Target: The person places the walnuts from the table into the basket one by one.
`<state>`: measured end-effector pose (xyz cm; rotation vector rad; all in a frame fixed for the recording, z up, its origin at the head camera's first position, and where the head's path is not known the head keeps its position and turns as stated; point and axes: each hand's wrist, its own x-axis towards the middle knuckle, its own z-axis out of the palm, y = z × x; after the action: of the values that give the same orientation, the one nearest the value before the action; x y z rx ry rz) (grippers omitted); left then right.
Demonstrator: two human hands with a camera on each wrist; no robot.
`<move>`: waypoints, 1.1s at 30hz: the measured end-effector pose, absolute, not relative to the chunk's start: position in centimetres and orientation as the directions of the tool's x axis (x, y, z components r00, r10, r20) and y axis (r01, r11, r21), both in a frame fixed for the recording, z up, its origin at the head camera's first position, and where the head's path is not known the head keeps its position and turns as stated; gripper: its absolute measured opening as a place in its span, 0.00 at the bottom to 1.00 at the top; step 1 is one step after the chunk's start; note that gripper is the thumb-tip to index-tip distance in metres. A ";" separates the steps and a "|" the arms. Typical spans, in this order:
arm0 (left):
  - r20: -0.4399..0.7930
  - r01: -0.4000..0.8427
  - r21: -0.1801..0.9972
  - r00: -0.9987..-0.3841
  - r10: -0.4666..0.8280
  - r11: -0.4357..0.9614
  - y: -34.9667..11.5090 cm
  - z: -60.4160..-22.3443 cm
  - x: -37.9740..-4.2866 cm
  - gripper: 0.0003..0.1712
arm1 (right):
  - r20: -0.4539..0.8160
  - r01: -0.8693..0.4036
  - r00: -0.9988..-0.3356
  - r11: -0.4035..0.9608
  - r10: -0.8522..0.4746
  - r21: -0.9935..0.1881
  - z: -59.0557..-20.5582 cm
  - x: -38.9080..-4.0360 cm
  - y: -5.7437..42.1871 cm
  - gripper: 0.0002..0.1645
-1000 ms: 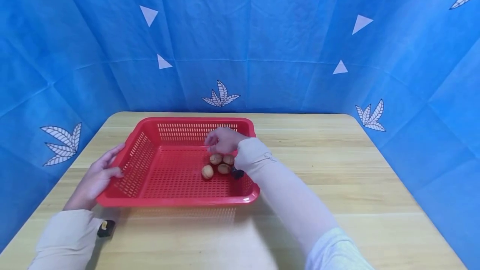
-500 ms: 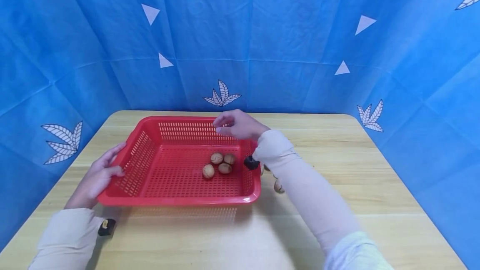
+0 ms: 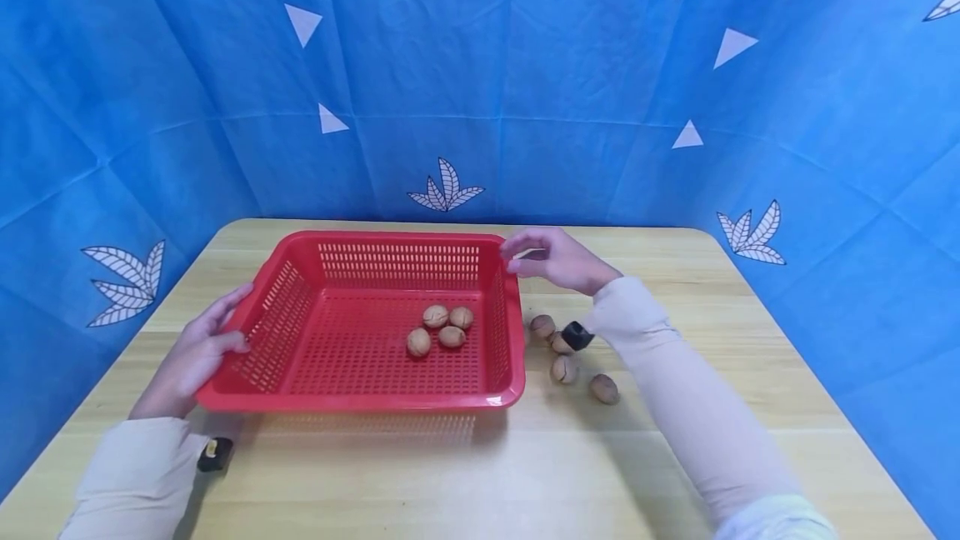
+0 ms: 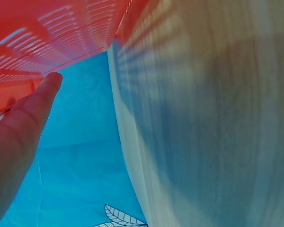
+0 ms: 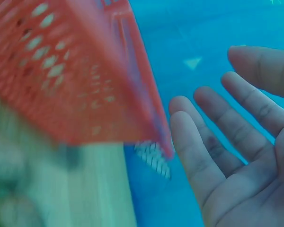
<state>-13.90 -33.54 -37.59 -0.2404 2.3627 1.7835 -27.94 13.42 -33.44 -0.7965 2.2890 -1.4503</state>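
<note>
A red plastic basket (image 3: 360,403) with slotted walls sits on the left part of the table, and several walnuts (image 3: 418,343) lie together toward its right end. My left hand (image 3: 187,365) grips the basket's left rim, thumb over the edge; part of this hand and the basket wall (image 4: 85,28) show in the left wrist view. At the basket's far right corner, my right hand (image 3: 562,261) hovers with loosely bent fingers and holds nothing. Its spread fingers (image 5: 232,118) and bare palm appear in the right wrist view. More walnuts (image 3: 603,389) lie on the table below the right forearm.
The pale wooden table (image 3: 480,482) is bordered by a blue curtain (image 3: 585,65) with leaf and triangle prints. A small black device (image 3: 577,335) on the right wrist partly covers one walnut on the table. Another device (image 3: 215,454) is at the left wrist.
My right hand has risen out of the basket and moved right past its rim. Walnuts on the table, hidden by the forearm before, are now visible. The left hand keeps its hold.
</note>
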 end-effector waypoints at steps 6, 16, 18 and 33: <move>-0.218 -0.215 0.945 -0.976 -0.019 0.244 -33.6 -37.6 -13.8 0.48 | 0.033 -0.229 -0.805 0.259 -0.593 -0.938 -35.8 -27.4 17.1 0.20; -0.167 -0.164 0.977 -0.986 0.014 0.139 -33.8 -37.9 -13.8 0.48 | 0.047 -0.228 -0.796 0.227 -0.604 -0.947 -39.5 -26.1 20.9 0.23; -0.168 -0.164 0.975 -0.986 0.010 0.149 -33.7 -37.9 -13.9 0.48 | 0.037 -0.236 -0.790 0.248 -0.612 -0.940 -40.0 -25.9 21.3 0.25; -0.205 -0.201 0.965 -0.979 0.004 0.169 -34.0 -37.6 -13.7 0.48 | -0.182 -0.233 -0.768 0.533 -0.614 -0.814 -42.3 -25.6 21.2 0.21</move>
<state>-13.68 -34.01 -37.63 -0.1938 2.2745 1.9177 -25.65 21.23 -42.32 -0.6897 2.3227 -1.1366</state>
